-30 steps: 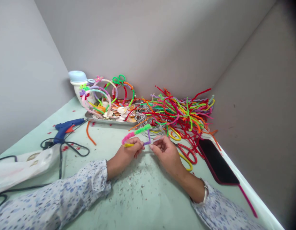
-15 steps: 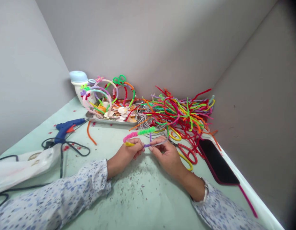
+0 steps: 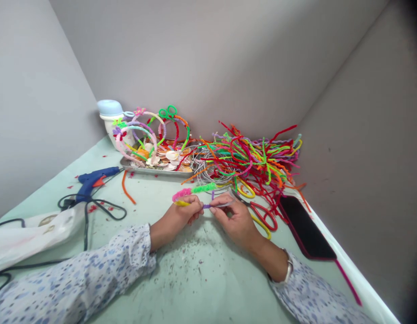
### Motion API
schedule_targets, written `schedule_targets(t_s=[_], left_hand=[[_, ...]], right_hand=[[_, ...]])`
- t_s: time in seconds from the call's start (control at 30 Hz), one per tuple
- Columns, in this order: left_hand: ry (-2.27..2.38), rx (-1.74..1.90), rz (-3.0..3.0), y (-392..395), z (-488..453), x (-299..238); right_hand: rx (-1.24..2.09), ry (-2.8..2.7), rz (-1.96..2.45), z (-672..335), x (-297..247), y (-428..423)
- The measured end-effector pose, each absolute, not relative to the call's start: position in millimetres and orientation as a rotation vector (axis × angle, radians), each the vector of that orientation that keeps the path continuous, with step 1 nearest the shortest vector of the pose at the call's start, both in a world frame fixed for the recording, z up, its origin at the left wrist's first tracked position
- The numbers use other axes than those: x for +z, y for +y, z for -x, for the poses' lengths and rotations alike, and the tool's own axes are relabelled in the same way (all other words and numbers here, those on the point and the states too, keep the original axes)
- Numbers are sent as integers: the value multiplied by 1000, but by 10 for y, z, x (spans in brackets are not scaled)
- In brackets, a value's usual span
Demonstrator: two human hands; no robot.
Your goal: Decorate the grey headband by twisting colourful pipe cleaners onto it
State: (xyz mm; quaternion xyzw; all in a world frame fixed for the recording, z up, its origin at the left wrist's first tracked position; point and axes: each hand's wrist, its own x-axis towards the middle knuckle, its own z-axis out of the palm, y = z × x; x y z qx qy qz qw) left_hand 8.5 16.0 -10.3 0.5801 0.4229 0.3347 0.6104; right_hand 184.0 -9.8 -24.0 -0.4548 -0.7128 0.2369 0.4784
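My left hand (image 3: 181, 216) is closed around a thin headband (image 3: 181, 194) wrapped in fuzzy pipe cleaner, with yellow, pink and green stretches showing. A purple pipe cleaner (image 3: 207, 206) is coiled on the band in the short gap between my hands, and its loose end sticks up. My right hand (image 3: 233, 220) pinches the band at the purple part between thumb and finger. A bare, pale length of the band runs over the right fingers. Just right of that hand lie scissors with red handles (image 3: 264, 215) and another pair with yellow handles (image 3: 246, 189).
Finished headbands (image 3: 153, 135) stand in a metal tray (image 3: 154, 171) of shells, beside a white bottle (image 3: 110, 123). A pile of pipe cleaners (image 3: 255, 153) fills the back right. A blue glue gun (image 3: 93, 180) with cord lies left, a phone (image 3: 306, 227) right.
The green and pink end of the headband has dipped slightly and shifted left. Both hands stay in nearly the same place, still gripping the band.
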Motion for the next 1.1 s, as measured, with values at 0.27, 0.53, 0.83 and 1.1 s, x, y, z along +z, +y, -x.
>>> schedule_targets(t_s=[0.27,0.53,0.83,1.1], left_hand=[[991,776,-1353,150,-97,-86],[992,787,-1334,135,-101,-81],[1036,783,-1325,131,-104,-70],[1033,793,-1358,133,-80,-109]], right_hand=[[564,-1728,1162,-1831,-241,-105],[545,-1694,1208,-1826,-230,-103],[550,-1684,1264,-1821,-235,-90],[546,-1670,1256,-1812,-248,-86]])
